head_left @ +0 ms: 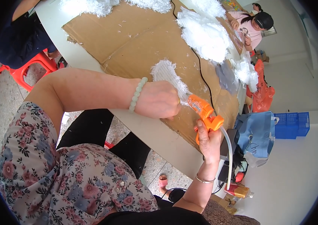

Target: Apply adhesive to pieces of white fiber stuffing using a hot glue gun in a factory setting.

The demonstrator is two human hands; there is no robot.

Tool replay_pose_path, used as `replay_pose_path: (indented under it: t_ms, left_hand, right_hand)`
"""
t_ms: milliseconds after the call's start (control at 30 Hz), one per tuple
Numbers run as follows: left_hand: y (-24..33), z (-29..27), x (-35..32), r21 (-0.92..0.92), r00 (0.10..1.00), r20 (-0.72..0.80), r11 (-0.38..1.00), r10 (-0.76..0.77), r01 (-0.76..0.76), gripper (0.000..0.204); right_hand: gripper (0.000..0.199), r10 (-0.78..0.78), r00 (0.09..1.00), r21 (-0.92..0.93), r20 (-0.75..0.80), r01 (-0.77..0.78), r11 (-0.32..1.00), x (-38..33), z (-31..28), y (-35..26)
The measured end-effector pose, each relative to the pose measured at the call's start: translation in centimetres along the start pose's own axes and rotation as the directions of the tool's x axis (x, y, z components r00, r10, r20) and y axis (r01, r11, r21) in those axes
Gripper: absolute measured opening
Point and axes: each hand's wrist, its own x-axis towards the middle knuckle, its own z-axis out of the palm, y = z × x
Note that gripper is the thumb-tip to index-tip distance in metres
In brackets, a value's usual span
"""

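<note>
My right hand [208, 140] is wrapped round the handle of an orange hot glue gun [204, 110]. A long translucent glue stick [228, 153] curves out of its back end and hangs down. The gun's nozzle points up and left, at the edge of a white fringed fabric piece [168, 73] lying on the cardboard. My left hand [159, 99], with a pale bead bracelet at the wrist, is closed at this piece. Its back faces up and hides most of the fingers, which appear to grip the fabric's near edge. Nozzle tip and fabric meet right beside the left knuckles.
Cardboard [129, 45] covers the white table [136, 125]. Fluffy white piles [204, 35] lie at the far side, with a black cable [200, 69] running past. A blue bag [254, 133] stands right of the table. One person [254, 28] sits far right, another far left by a red stool [35, 69].
</note>
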Motion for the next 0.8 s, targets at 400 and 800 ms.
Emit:
replay_pose_path:
  t_ms: [400,800]
  left_hand:
    - [0.2,-0.2,0.1,0.011,1.0,-0.004,1.0,-0.005,0.005,0.021]
    - [-0.1,0.1,-0.1,0.08,0.998,0.058,0.997,0.012,-0.016,0.028]
  right_hand:
    - [0.03,-0.029,0.998,-0.058,0.048,0.032,0.998,1.1,0.9,-0.4]
    - [0.027,0.032,0.999,-0.001,0.005,-0.032,0.999,0.3,-0.5,0.3]
